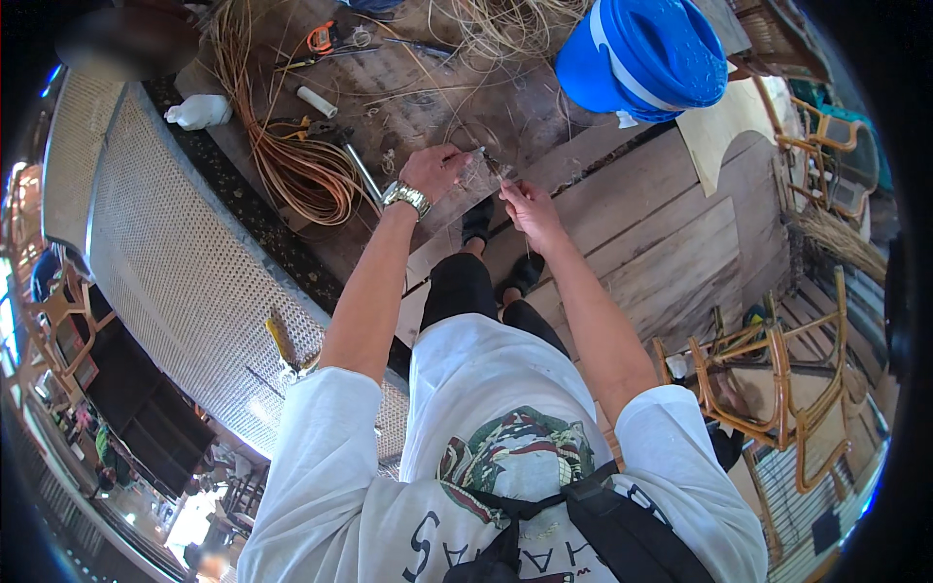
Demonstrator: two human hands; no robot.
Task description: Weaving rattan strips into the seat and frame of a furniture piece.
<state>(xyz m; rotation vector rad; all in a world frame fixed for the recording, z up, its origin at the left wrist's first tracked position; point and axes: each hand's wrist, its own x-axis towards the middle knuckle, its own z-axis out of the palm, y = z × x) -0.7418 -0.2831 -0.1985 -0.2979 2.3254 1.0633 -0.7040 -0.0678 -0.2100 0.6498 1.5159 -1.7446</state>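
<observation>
My left hand (434, 171), with a metal wristwatch (406, 196) on the wrist, pinches a thin pale rattan strand (473, 160) over the wooden workbench (428, 92). My right hand (530, 206) is close beside it and grips a small dark tool (498, 172) whose tip meets the strand. Both hands hover just past the bench's near edge. What kind of tool it is I cannot make out.
A coil of orange-brown cane (301, 165) lies left of my hands. A blue plastic bucket (641, 53) stands at the upper right. A woven cane panel (185, 262) runs along the left. Rattan chair frames (768, 389) stand at the right. A white bottle (199, 111) and hand tools (326, 39) lie on the bench.
</observation>
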